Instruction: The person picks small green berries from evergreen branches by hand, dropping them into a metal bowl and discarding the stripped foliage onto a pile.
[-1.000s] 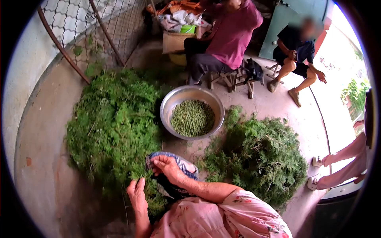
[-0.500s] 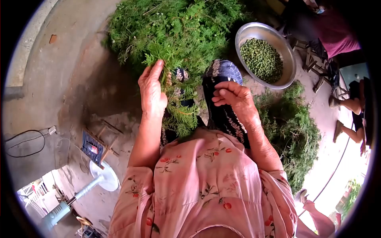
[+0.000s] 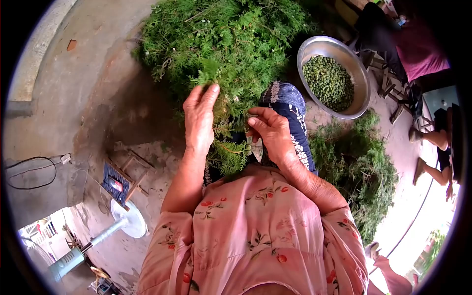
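Note:
A leafy green sprig (image 3: 230, 155) lies over my lap, its upper end in the fingers of my left hand (image 3: 199, 118). Close by on the right, my right hand (image 3: 273, 132) has its thumb and fingertips pinched together at the sprig's edge; what they hold, if anything, is too small to make out. Beyond both hands rises a big heap of green branches (image 3: 221, 44). At the upper right, a metal basin (image 3: 362, 81) holds many small round green fruits (image 3: 328, 82).
More cut branches (image 3: 356, 172) lie on the floor to the right. A fan (image 3: 129, 219) and a small stool (image 3: 115, 182) stand at the lower left. Other people sit at the right edge, one in a maroon garment (image 3: 420, 51), near wooden stools (image 3: 391, 93).
My right hand has moved left, from above my knee to the sprig beside my left hand. The view has shifted slightly, and my left hand appears a little further right.

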